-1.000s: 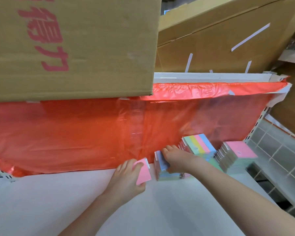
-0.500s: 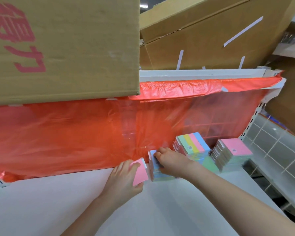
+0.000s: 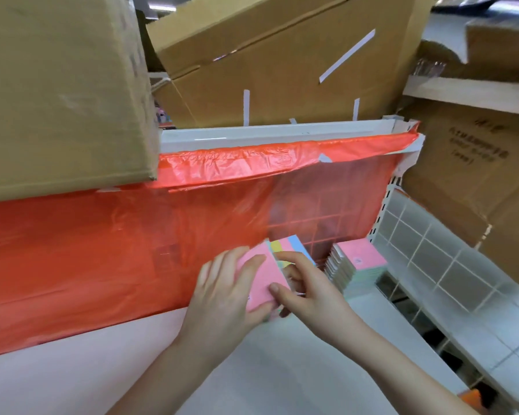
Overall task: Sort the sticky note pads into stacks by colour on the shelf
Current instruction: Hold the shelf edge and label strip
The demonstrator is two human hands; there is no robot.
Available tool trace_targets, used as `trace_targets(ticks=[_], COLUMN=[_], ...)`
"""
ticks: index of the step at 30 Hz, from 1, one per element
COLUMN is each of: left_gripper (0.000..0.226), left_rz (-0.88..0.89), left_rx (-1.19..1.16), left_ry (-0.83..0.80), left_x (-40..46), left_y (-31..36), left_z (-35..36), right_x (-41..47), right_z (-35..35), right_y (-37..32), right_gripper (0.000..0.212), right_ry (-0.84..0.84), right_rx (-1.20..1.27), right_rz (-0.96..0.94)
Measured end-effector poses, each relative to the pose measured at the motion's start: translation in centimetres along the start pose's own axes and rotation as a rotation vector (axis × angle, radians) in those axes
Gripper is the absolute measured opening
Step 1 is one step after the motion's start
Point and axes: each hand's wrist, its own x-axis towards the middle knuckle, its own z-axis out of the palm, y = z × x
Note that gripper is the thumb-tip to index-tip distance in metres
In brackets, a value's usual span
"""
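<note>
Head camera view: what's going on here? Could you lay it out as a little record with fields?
Setting: white shelf, with orange plastic sheet hanging behind it
Left hand: holds a pink pad
Right hand: thumb on the same pink pad; what its fingers hold is hidden
Behind the hands: striped multicolour pad, partly hidden
Right of it: pink-topped stack
Above: cardboard boxes

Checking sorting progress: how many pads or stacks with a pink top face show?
2: one pink pad held by both hands before the striped stack; one pink-topped stack further right on the shelf. Others may be hidden behind the hands.
</note>
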Motion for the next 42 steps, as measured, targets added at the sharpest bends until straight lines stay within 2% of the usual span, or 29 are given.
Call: trace_targets(ticks=[7, 11, 13, 17, 21, 25, 28, 34, 38, 42], left_gripper=[0.055, 0.041, 0.037, 0.027, 0.027, 0.027, 0.026, 0.043, 0.039, 0.036], left_rz=[0.115, 0.105, 0.042, -0.213, -0.261, -0.307, -0.331, -0.419, -0.394, -0.387], left_rx=[-0.130, -0.248, -0.337, -0.251, -0.129, -0.144, -0.173, -0.190, -0.188, -0.185], left_ry=[0.021, -0.040, -0.176, -0.438, -0.601, -0.685, -0.675, -0.568, -0.496, -0.465], left_x=[6.3, 8.3, 8.8, 9.3, 9.9, 10.7, 11.1, 10.5, 10.0, 9.6], left_y=[6.8, 9.9, 11.0, 12.3, 12.5, 12.5, 13.0, 13.3, 13.2, 13.5], left_z=[3.6, 6.7, 8.4, 11.8, 13.7, 14.9, 15.4, 16.3, 16.9, 16.9], right_x=[-1.6, -1.2, -0.4, 1.5, 3.1, 4.1, 4.5, 3.7, 3.5, 3.5], right_z=[-7.5, -11.6, -13.1, -14.8, -15.0, -15.1, -15.4, -15.2, -14.8, -14.8], right_y=[0.8, 3.3, 4.9, 8.5, 11.6, 13.5, 14.8, 15.5, 16.3, 15.9], right_gripper=[0.028, 0.026, 0.028, 0.030, 0.030, 0.028, 0.033, 0.031, 0.041, 0.031], right_ry=[0.447, 0.661, 0.701, 0.690, 0.612, 0.581, 0.563, 0.542, 0.522, 0.520], right_rx=[0.336, 0.282, 0.169, 0.025, -0.070, -0.218, -0.395, -0.336, -0.357, -0.424], right_rz=[0.049, 0.105, 0.112, 0.224, 0.264, 0.267, 0.264, 0.223, 0.228, 0.229])
